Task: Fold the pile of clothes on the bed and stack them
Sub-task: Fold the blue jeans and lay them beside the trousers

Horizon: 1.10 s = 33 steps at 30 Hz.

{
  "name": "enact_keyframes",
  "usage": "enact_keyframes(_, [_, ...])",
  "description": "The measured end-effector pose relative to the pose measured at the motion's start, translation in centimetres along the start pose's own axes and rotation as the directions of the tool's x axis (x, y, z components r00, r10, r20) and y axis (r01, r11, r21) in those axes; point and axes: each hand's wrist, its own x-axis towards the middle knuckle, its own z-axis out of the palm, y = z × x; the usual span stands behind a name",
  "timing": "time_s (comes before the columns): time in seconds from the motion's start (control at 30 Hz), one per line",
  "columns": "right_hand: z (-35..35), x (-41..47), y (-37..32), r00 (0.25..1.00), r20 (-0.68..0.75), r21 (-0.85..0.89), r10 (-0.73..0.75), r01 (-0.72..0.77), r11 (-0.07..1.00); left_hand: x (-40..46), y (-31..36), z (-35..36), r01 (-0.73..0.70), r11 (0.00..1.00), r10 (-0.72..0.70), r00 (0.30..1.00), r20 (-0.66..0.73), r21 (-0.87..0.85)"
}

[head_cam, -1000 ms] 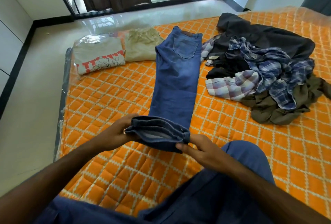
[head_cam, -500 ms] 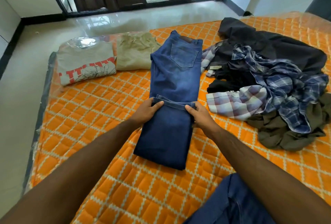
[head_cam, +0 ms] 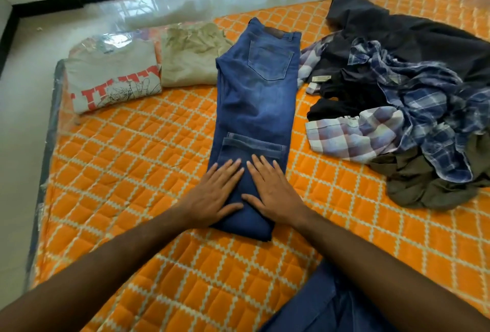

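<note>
Both hands lie flat on the jeans (head_cam: 256,98), palms down and fingers straight and slightly spread: the left hand (head_cam: 214,193) presses the left half of the folded-over leg end, the right hand (head_cam: 270,191) the right half, the index fingers close together and the thumbs pointing at each other over a strip of bare denim. The jeans run lengthwise away from the hands along the bed (head_cam: 132,172), the leg hems doubled back onto the thighs just beyond the fingertips and the waistband with its back pocket at the far end. Beyond the left hand, beside the waist of the jeans, a folded khaki garment (head_cam: 191,61) lies touching the denim edge, and further left of it a folded grey T-shirt (head_cam: 114,77) with red print sits near the corner of the bed. Out past the right hand the unfolded pile of clothes (head_cam: 413,109) is heaped: a pale plaid shirt nearest, a blue checked shirt over it, a dark jacket behind and an olive piece at the near edge. The bed wears an orange quilted cover under clear plastic. Below the right forearm a blue trouser knee (head_cam: 326,305) of the person rests on the bed.
</note>
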Motion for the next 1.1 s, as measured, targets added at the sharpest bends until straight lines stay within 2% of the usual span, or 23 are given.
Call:
enact_keyframes(0.03, [0.6, -0.3, 0.3, 0.999, 0.049, -0.042, 0.013, -0.011, 0.999, -0.8, -0.2, 0.5, -0.001, 0.998, -0.003, 0.997, 0.072, 0.065])
enact_keyframes(0.13, [0.8, -0.1, 0.9, 0.996, 0.081, -0.078, 0.033, -0.027, 0.997, -1.7, 0.0, 0.3, -0.065, 0.979, 0.034, 0.986, 0.161, 0.191])
enact_keyframes(0.23, [-0.2, 0.1, 0.7, 0.985, 0.166, -0.091, 0.043, -0.029, 0.995, -2.3, 1.1, 0.3, -0.177, 0.960, 0.127, 0.965, 0.229, 0.215])
enact_keyframes(0.37, [-2.4, -0.1, 0.5, 0.962, 0.272, -0.066, 0.032, -0.014, 0.998, -2.9, 0.4, -0.1, -0.174, 0.958, 0.117, 0.963, 0.243, 0.229])
enact_keyframes(0.47, [-4.3, -1.7, -0.4, 0.920, 0.386, 0.017, -0.061, 0.059, 0.998, -3.3, -0.3, -0.7, -0.060, 0.984, 0.019, 0.970, 0.241, 0.165])
enact_keyframes(0.57, [-4.5, -4.3, -2.2, 0.880, 0.466, 0.029, -0.088, 0.084, 0.996, -3.6, 0.1, -0.8, 0.037, 0.997, -0.056, 0.938, 0.343, 0.062])
enact_keyframes(0.7, [-3.6, -7.0, -5.4, 0.928, 0.371, -0.140, -0.042, 0.101, 0.985, -2.3, 2.2, -4.7, 0.159, 0.986, -0.115, 0.877, 0.467, -0.054])
enact_keyframes(0.77, [-4.2, -7.7, -6.7, 0.944, 0.329, -0.102, 0.014, 0.021, 0.995, -2.0, 3.1, -7.0, 0.213, 0.973, -0.142, 0.858, 0.494, -0.090])
enact_keyframes(0.83, [-5.7, -8.5, -7.8, 0.942, 0.334, -0.035, 0.033, -0.023, 0.999, -2.2, 4.1, -9.0, 0.227, 0.966, -0.127, 0.836, 0.534, -0.126])
enact_keyframes(0.97, [-9.3, -10.6, -10.0, 0.932, 0.363, -0.025, -0.009, 0.019, 1.000, -4.2, 6.4, -12.0, 0.345, 0.909, -0.122, 0.757, 0.642, -0.234])
enact_keyframes(1.1, [-12.9, -12.1, -10.8, 0.892, 0.434, 0.137, -0.123, 0.069, 0.988, -5.9, 7.9, -14.1, 0.393, 0.881, -0.071, 0.660, 0.747, -0.263])
